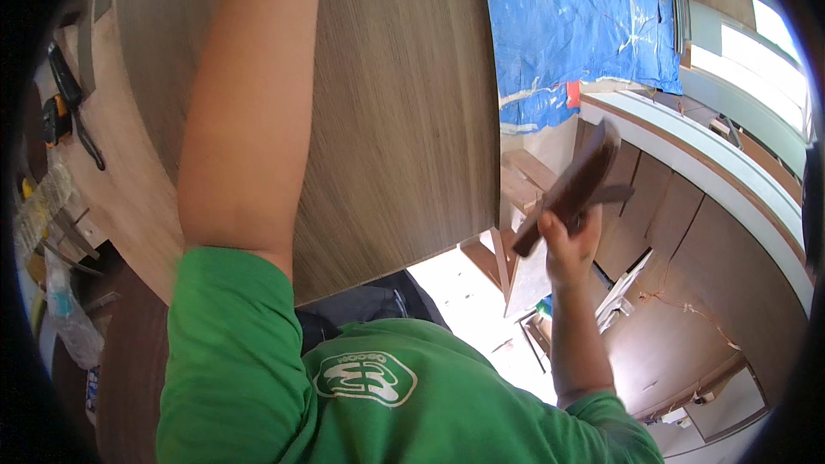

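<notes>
A wide panel with brown-grey wood grain (404, 112) fills the upper middle, right in front of me. My left forearm (249, 103) reaches far out across it, and the hand lies beyond the top edge of the picture. Off the panel's right edge, my right hand (570, 249) is raised with its fingers closed around a dark brown wooden hand plane (577, 179). The plane is tilted in the air, its cross handle sticking out to the right. It is slightly blurred and apart from the panel.
Under the panel's left side is a pale board (120, 137) bearing a black-handled tool (69, 77) and an orange-and-black tool (57, 120). A clear plastic bag (73, 318) hangs lower left. Blue sheeting (576, 26) covers something far right. Brown cabinetry (687, 249) with loose wires stands at the right.
</notes>
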### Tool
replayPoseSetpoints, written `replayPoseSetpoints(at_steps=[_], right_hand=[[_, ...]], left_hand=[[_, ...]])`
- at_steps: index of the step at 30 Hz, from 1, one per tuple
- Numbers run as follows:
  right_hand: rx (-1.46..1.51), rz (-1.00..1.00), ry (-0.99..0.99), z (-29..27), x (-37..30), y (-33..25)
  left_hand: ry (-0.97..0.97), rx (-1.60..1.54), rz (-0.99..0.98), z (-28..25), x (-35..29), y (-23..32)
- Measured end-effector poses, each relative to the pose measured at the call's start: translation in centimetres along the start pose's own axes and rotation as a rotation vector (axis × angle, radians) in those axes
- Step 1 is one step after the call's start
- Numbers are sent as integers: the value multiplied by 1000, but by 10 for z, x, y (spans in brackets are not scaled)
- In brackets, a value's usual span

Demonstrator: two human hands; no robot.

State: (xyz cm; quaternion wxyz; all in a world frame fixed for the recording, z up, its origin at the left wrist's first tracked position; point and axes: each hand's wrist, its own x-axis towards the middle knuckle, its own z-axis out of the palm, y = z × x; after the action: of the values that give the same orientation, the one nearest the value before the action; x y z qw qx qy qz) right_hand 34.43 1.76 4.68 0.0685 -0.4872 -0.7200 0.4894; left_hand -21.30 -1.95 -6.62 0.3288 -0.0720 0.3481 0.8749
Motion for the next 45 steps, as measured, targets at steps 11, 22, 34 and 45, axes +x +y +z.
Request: replayPoseSetpoints(at_steps=[11, 22, 34, 45], right_hand=[[-260, -533, 15, 140, 275, -199], [-665, -665, 101, 263, 471, -354], [-705, -507, 87, 298, 512, -408], [-781, -593, 137, 285, 495, -393]], left_hand=[[16, 198, 515, 22, -66, -42], [80, 185, 436, 39, -85, -27], [83, 200, 495, 34, -84, -28], [73, 209, 490, 34, -82, -29]])
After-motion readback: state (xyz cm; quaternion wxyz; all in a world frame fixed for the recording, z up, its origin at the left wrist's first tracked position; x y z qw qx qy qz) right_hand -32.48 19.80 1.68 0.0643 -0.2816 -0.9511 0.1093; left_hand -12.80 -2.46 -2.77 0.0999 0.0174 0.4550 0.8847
